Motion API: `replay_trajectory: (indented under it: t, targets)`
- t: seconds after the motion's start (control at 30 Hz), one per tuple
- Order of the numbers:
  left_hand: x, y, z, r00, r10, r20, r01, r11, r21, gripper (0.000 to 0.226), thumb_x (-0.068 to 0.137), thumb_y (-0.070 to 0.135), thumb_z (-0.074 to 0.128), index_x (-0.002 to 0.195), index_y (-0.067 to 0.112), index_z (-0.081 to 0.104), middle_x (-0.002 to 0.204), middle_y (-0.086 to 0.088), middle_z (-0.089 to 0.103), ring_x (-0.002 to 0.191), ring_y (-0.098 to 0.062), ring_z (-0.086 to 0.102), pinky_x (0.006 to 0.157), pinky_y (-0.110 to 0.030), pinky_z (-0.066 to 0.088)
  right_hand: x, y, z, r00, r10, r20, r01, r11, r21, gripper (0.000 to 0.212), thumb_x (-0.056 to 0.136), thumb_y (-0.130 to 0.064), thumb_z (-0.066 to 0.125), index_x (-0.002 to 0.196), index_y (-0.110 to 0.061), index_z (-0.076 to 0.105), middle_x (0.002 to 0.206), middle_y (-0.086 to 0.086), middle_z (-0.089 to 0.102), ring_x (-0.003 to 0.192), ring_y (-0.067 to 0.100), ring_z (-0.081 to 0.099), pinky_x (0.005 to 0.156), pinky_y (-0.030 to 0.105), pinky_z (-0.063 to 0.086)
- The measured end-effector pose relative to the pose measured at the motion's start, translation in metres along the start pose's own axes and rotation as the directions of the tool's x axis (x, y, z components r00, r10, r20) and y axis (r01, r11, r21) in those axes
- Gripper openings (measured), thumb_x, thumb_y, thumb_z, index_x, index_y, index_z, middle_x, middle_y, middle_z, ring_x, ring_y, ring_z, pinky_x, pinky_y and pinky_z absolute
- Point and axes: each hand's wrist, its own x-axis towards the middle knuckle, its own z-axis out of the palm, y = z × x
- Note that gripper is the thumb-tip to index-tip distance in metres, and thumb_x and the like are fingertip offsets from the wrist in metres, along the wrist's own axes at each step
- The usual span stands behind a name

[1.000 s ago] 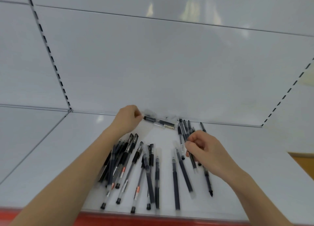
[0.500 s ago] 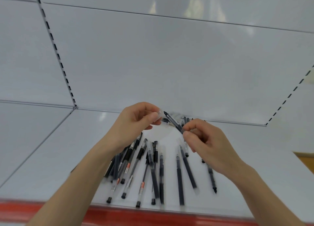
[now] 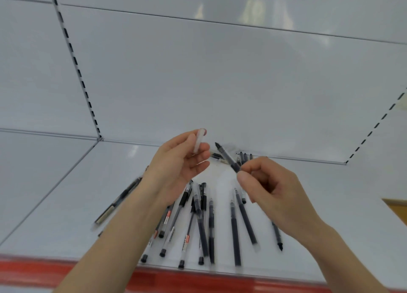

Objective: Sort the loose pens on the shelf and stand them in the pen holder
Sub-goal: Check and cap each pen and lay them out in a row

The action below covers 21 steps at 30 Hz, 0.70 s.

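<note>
A: Where do we locate the left hand?

B: We locate it raised above the shelf, palm turned toward the right. Its thumb and fingers pinch a translucent cap, which stands nearly upright above the fingertips. The remaining fingers are loosely curled.

A: And the right hand?

B: We find it just to the right of the left hand, apart from it. Its thumb and forefinger pinch the barrel of an uncapped pen. The dark tip points up and to the left, toward the cap, with a gap between tip and cap. The other fingers are curled into the palm.

A: Where do we find the loose pens?

B: We find them lying flat on the shelf beneath both hands, fanned out with most ends reaching the front edge. Several overlap under the left forearm. Some carry red-and-white labels on clear barrels; others are dark along the whole length. One pen with a pale end lies furthest left, blurred. A rear cluster rests against the back panel, partly hidden behind the right hand.

A: What borders the shelf?

B: We note a red strip along the front edge and a slotted upright at the left of the back panel.
</note>
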Motion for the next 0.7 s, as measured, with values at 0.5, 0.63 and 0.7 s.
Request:
replay_trajectory:
  t: [0.5,0.63,0.7]
  targets:
    - [-0.009,-0.007,0.019,0.985,-0.17,0.0,0.16,0.928,-0.337,0.023,0.095,0.022,0.045,0.085,0.012,0.064,0.072,0.005,0.071,0.063,-0.005,0.068,0.072,-0.03,0.05,-0.005,-0.003,0.016,0.998,0.034,0.047,-0.031,0.997,-0.065,0.016,0.085,-0.022,0.058,0.069,-0.025,0.057,0.045,0.0,0.043,0.044,0.006,0.038,0.048,0.013,0.033]
    - [-0.009,-0.01,0.019,0.992,-0.124,-0.012,0.115,0.945,-0.306,0.017,0.091,0.023,0.05,0.087,0.013,0.063,0.075,0.003,0.072,0.066,-0.005,0.069,0.076,-0.031,0.051,-0.006,-0.005,0.016,1.0,0.031,0.003,-0.03,0.999,-0.039,0.015,0.086,-0.021,0.057,0.071,-0.021,0.058,0.05,0.012,0.048,0.045,0.009,0.039,0.049,0.017,0.034]
    - [-0.01,-0.012,0.019,0.996,-0.081,-0.021,0.074,0.967,-0.245,0.014,0.088,0.022,0.053,0.094,0.013,0.062,0.079,0.003,0.072,0.069,-0.006,0.068,0.075,-0.03,0.052,-0.005,-0.007,0.015,0.999,0.045,-0.001,-0.045,0.999,-0.018,0.015,0.085,-0.02,0.057,0.071,-0.018,0.059,0.049,0.01,0.05,0.042,0.006,0.04,0.047,0.014,0.033]
